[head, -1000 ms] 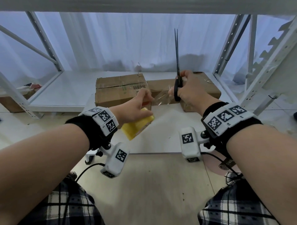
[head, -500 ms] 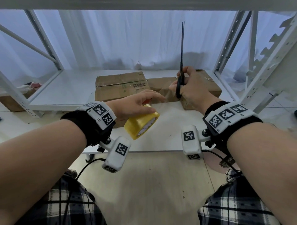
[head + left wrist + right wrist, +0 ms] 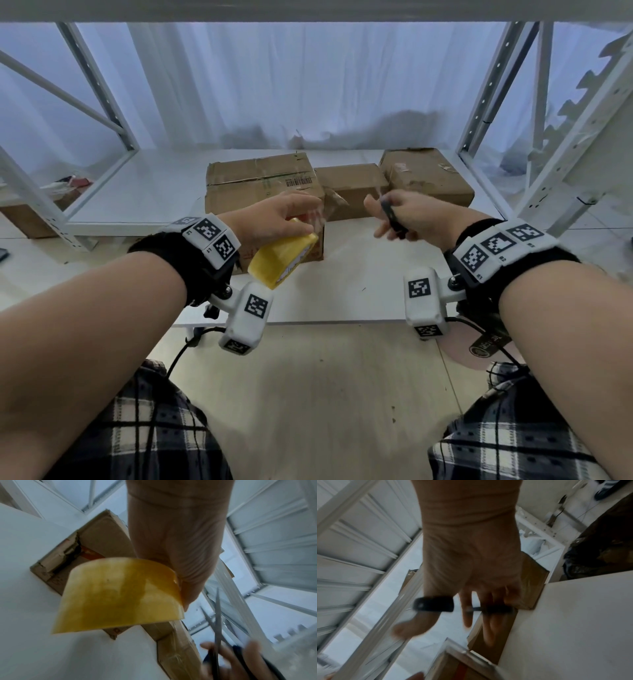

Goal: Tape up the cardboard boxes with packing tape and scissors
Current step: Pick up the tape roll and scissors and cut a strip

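Observation:
My left hand (image 3: 287, 216) grips a yellow roll of packing tape (image 3: 282, 258) in front of the left cardboard box (image 3: 260, 185). The left wrist view shows the roll (image 3: 120, 596) close up under the thumb. A clear strip of tape (image 3: 330, 205) runs from the roll toward the middle box (image 3: 352, 186). My right hand (image 3: 387, 216) holds black-handled scissors (image 3: 390, 219), thumb and fingers through the loops (image 3: 433, 603). Their blades (image 3: 217, 615) stand parted just right of the roll. A third box (image 3: 428, 178) sits at the right.
The boxes stand on the low white shelf (image 3: 144, 192) of a metal rack, partly over a white board (image 3: 342, 287). Rack uprights (image 3: 486, 96) rise at both sides, with a white curtain behind. Another box (image 3: 30, 222) lies on the floor at far left.
The scissors have tipped down from pointing straight up; their blades now point toward the tape strip. My right hand dropped a little. The left hand still holds the roll, tilted slightly.

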A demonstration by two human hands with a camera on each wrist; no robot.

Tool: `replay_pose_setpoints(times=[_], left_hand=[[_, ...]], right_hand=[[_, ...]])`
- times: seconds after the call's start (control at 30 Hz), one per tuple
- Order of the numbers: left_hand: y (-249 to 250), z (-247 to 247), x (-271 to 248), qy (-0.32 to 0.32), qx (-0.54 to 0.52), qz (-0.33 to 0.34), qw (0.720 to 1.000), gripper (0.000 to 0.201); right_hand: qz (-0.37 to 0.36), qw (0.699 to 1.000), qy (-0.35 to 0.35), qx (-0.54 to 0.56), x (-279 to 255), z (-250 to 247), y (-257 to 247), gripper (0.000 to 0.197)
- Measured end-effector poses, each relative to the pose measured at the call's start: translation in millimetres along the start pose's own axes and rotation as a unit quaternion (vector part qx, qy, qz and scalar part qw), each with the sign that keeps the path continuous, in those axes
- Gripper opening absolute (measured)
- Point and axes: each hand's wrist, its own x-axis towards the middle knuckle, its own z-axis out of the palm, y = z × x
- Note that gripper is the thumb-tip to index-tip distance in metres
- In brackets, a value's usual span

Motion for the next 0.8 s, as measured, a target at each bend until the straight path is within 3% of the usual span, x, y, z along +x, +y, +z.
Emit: replay_pose_setpoints(times=[0.07, 0.17, 0.43, 0.5, 0.6, 0.8], left_hand=[[-5, -2, 1, 0.031, -0.033, -0.021, 0.999, 0.053], [-10, -5, 4, 0.049, -0.065, -0.045, 0.996, 0.053], [-5, 7, 6, 0.068, -0.030, -0.047, 0.996, 0.051], [-5, 12, 8, 0.075, -0.040, -0.040, 0.996, 0.043], [0, 15, 7, 0.086, -0.079, -0.028, 0.993, 0.027], [1, 14, 6, 0.019, -0.086, -0.037, 0.995, 0.059]], right_hand=[[0.029, 0.995, -0.090, -0.015, -6, 0, 6, 0.068], [0.025, 0.991, -0.131, -0.002, -10, 2, 16, 0.067], [0.049, 0.991, -0.128, -0.001, -7, 2, 32, 0.057], [0.052, 0.992, -0.114, -0.002, -7, 1, 33, 0.050], [0.061, 0.993, -0.096, -0.020, -9, -2, 37, 0.055], [0.065, 0.988, -0.135, -0.030, -17, -9, 46, 0.064]])
